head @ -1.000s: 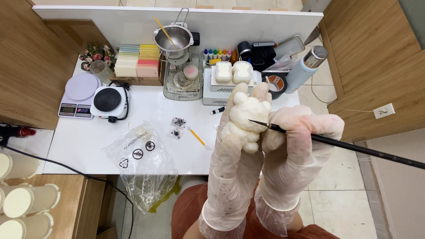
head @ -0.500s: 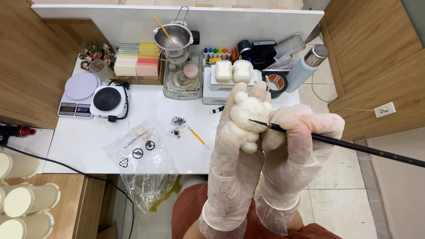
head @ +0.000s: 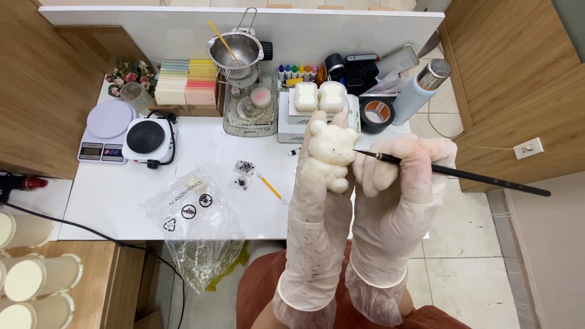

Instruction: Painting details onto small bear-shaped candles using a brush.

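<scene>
Painting fine detail on a small white bear figure held up over the bench.

The gloved left hand has its fingers closed around the white bear figure, holding it upright in the air above the front edge of the white bench, face turned toward the brush. The gloved right hand has its fingers pinched shut on a thin black brush, whose tip sits right at the side of the bear's head. To do this well, I judge the two hands should stay braced against each other, as they are, so the tip moves only by small finger motions with light pressure. Both forearms rise side by side, wrists bent slightly inward, the brush handle running out to the right.
</scene>
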